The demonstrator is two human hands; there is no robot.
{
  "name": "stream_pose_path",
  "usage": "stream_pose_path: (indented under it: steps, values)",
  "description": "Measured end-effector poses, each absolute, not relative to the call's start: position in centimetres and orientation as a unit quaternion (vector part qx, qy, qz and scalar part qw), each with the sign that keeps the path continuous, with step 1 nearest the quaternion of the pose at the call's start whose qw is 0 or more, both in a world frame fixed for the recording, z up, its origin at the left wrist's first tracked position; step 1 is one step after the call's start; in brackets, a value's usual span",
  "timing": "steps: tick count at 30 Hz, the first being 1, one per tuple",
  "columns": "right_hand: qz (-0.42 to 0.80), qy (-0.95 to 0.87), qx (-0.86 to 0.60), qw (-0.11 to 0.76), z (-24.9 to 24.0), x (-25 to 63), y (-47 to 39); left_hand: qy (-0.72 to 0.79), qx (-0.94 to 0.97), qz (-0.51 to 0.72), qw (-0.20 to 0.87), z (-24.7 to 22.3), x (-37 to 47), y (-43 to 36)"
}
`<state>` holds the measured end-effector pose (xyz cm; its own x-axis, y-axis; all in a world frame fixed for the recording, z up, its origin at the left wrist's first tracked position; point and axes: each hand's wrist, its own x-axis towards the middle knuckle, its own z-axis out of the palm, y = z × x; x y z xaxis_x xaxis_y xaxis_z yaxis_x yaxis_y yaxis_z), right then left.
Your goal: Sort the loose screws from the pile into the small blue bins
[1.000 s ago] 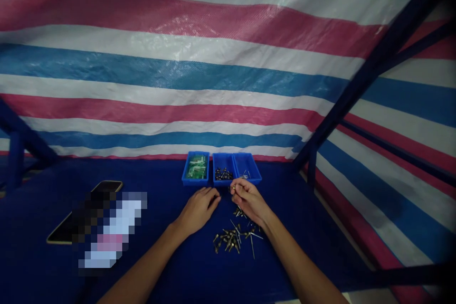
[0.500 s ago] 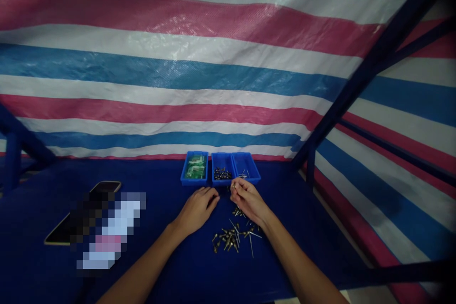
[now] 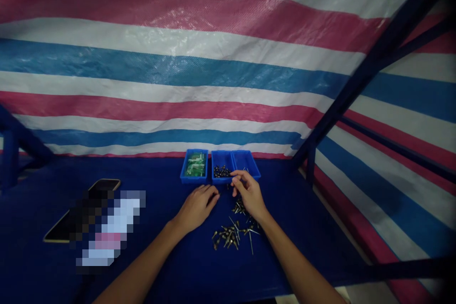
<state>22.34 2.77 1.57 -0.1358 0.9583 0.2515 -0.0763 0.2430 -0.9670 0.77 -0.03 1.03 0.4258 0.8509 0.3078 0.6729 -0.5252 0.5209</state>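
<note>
My left hand (image 3: 198, 205) rests on the blue tabletop, thumb and forefinger tips close together; whatever may be between them is too small to make out. My right hand (image 3: 250, 195) is raised at the front of the middle blue bin (image 3: 223, 181), thumb and forefinger apart, nothing visible between them. That bin holds many small dark metal pieces (image 3: 221, 171). Below my right hand lies a loose pile of small metal bits (image 3: 228, 236) with thin shanks and brassy heads. A smaller cluster (image 3: 239, 206) of them is partly hidden by the hand.
Left of the middle bin stands a blue bin (image 3: 194, 180) with green-and-white packets. The right blue bin (image 3: 249, 159) is partly covered by my hand. A phone (image 3: 59, 228) and a pixelated area are at the left. Blue frame bars (image 3: 338, 104) and striped sheeting (image 3: 178, 73) enclose the table.
My right hand has shifted slightly, its fingers opening at the middle bin; the small metal piece it pinched no longer shows there. My left hand stays in place. The view has tilted slightly.
</note>
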Motion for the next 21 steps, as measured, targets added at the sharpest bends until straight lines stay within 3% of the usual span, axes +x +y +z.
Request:
stream_pose_path:
  steps: [9,15,21]
  values:
    - [0.285,-0.671,-0.445,0.52,1.25,22.97,2.42,0.458,0.829,0.282,0.153,1.0,0.79,-0.11]
    - [0.307,-0.639,-0.45,0.543,1.31,22.81,2.07,0.454,0.83,0.285,0.152,0.89,0.7,-0.12]
    - [0.304,-0.664,-0.458,0.506,1.23,22.87,2.23,0.454,0.832,0.28,0.153,0.95,0.77,-0.06]
